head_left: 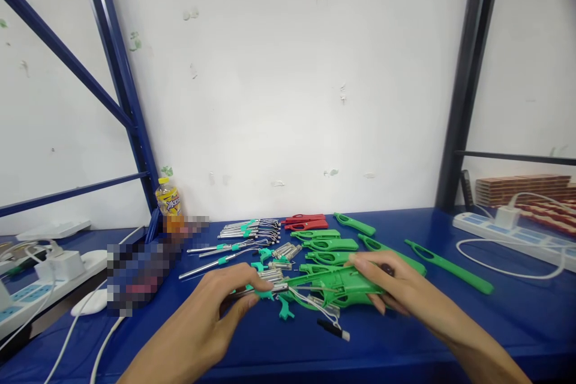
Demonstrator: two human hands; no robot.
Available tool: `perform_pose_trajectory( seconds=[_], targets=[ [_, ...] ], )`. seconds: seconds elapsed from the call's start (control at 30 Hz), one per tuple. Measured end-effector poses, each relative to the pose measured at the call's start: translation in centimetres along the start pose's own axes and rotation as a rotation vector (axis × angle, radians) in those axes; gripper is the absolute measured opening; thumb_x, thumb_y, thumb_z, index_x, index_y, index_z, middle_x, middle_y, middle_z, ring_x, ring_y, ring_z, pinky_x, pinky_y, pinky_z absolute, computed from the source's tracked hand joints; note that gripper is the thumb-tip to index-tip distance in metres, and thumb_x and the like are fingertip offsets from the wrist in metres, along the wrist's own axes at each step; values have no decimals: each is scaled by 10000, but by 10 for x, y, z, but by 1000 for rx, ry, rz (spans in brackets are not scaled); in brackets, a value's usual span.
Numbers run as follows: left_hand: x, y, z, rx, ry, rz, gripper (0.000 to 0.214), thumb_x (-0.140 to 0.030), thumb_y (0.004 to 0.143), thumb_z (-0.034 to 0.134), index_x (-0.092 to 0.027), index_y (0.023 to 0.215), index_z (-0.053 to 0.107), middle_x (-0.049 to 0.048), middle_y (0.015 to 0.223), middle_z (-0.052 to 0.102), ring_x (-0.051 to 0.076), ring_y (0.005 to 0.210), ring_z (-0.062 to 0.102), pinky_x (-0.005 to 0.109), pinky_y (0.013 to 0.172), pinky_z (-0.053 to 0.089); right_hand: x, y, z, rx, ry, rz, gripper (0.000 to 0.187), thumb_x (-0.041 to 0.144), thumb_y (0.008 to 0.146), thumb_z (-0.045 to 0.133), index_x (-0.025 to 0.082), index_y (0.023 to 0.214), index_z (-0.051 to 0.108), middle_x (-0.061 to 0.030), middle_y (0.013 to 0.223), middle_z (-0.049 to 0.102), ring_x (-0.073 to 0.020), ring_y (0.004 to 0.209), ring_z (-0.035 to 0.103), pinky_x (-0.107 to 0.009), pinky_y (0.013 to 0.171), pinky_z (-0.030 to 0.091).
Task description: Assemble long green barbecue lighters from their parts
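My left hand (pixel 220 306) pinches a metal lighter tube (pixel 279 288) between thumb and fingers. White wires run from its end to a black igniter piece (pixel 332 328). In my right hand (pixel 389 282) is a green lighter shell half (pixel 344 281), its hollow inner side turned up. The tube's end lies close to the shell's narrow neck; whether they touch I cannot tell. A dark round thing (pixel 387 270) shows by the right fingers, mostly hidden. Just beyond my hands lie small teal triggers (pixel 285 309) and clear fuel tanks (pixel 288 250).
More metal tubes with wires (pixel 249 231), green shells (pixel 450 267) and red shells (pixel 306 222) lie on the blue table (pixel 405 348). At left stand a drink bottle (pixel 170 204) and a power strip (pixel 31 294); another power strip (pixel 531 240) is at right. A wall rises behind.
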State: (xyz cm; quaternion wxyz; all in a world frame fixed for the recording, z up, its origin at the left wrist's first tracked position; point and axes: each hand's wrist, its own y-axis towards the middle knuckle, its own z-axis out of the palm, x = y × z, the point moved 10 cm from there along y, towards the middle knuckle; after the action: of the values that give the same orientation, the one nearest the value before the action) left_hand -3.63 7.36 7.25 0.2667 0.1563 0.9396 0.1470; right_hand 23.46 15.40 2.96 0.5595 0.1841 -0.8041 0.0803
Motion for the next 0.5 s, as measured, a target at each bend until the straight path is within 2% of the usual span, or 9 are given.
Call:
perform_pose_trajectory(
  seconds=[0.1,0.23,0.33,0.5],
  targets=[
    [-2,-1,-1,-30,-3,18,248,-434,1037,547,-366,1197,725,4,1262,741,251,1191,679,413,1047,565,-3,0,-2,-17,44,19,697,861,866,562,199,1069,639,56,531,526,-110,454,311,-267,495,223],
    [-4,-2,-4,-82,-5,18,236,-404,1029,557,-371,1187,728,2,1262,741,253,1192,682,409,1045,559,-2,-2,-1,-37,116,44,692,844,851,605,192,1077,643,71,512,499,-112,466,300,-268,513,209],
    [-10,1,-2,-62,12,4,211,-382,1037,546,-360,1162,715,-1,1226,739,246,1163,678,386,1012,548,-4,-4,-4,-102,169,82,699,835,814,658,194,1093,656,68,513,517,-118,467,332,-262,521,221],
    [-24,12,6,17,77,-11,73,-359,1010,641,-309,1023,693,-25,993,733,212,876,679,320,797,505,-10,-4,-1,-119,236,128,682,809,786,713,193,1075,674,74,498,502,-111,449,334,-264,492,223]
  ],
)
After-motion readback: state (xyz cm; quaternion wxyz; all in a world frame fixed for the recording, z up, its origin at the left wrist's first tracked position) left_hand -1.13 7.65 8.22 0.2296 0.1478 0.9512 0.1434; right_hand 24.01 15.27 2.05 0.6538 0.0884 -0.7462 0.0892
